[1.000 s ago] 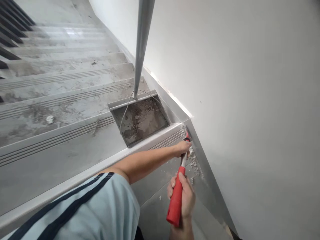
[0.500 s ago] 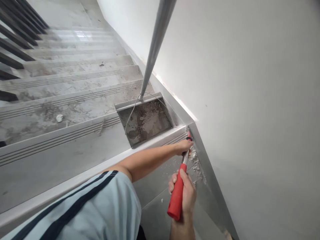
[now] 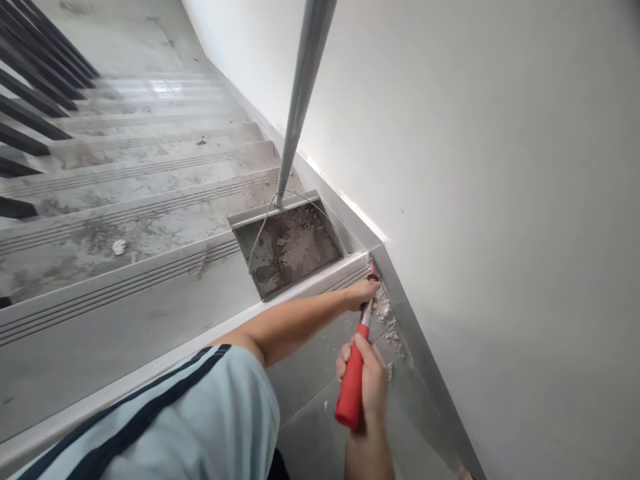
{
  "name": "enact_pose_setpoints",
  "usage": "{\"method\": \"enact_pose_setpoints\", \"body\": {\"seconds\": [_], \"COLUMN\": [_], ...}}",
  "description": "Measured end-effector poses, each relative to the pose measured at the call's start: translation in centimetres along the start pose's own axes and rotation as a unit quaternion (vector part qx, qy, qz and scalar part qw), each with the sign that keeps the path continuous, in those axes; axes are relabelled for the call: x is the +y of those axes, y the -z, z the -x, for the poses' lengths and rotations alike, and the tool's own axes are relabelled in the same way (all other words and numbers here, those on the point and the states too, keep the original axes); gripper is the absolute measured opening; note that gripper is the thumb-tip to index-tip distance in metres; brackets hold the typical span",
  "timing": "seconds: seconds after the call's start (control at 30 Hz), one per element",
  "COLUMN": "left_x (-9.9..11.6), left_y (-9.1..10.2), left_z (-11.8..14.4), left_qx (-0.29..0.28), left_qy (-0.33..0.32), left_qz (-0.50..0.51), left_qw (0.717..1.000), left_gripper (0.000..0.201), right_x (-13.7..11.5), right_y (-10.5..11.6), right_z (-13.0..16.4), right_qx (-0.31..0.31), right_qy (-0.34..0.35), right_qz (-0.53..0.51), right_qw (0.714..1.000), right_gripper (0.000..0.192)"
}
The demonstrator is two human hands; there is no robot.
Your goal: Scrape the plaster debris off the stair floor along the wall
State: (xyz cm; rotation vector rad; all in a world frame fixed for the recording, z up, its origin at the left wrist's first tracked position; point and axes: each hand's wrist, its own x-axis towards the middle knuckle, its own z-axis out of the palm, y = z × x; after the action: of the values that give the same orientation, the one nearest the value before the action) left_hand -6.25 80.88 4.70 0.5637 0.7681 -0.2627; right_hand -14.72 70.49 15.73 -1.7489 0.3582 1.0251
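My right hand (image 3: 367,370) is closed round the red grip of a long scraper (image 3: 351,383) with a metal shaft. Farther forward, my left hand (image 3: 361,293) is wrapped round the same tool near its red and black front end. That front end points at the corner where the top step meets the grey skirting; its blade cannot be made out. White crumbly debris (image 3: 387,320) lies along the skirting beside both hands. Just beyond my left forearm stands a metal dustpan (image 3: 295,247), with dirt in it and a long upright pole handle (image 3: 300,100).
Dusty stairs (image 3: 125,193) with grooved edges descend ahead and to the left. Dark railing bars (image 3: 30,107) line the left side. A plain white wall (image 3: 500,200) rises on the right above the skirting (image 3: 425,353). A white lump (image 3: 119,247) lies on a lower step.
The view has shifted slightly, so the scraper, hands and dustpan appear a little farther left. Both hands keep their hold on the scraper, and the debris looks much the same.
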Motion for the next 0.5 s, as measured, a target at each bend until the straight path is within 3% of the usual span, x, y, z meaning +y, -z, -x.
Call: {"method": "enact_pose_setpoints", "body": {"seconds": [0.27,0.5], "left_x": [-0.2,-0.7], "left_y": [0.1,-1.1], "left_z": [-0.1,-0.1], "left_qx": [0.005,-0.022], "left_qy": [-0.001,0.004], "left_qz": [0.003,0.018], "left_qw": [1.000,1.000], "left_gripper": [0.015,0.016], "right_x": [0.8,0.1], "right_y": [0.6,1.5], "right_z": [-0.7,0.5], "right_qx": [-0.022,-0.008], "right_qy": [0.012,0.020], "right_qz": [-0.019,-0.016], "right_qw": [1.000,1.000], "right_gripper": [0.029,0.027]}}
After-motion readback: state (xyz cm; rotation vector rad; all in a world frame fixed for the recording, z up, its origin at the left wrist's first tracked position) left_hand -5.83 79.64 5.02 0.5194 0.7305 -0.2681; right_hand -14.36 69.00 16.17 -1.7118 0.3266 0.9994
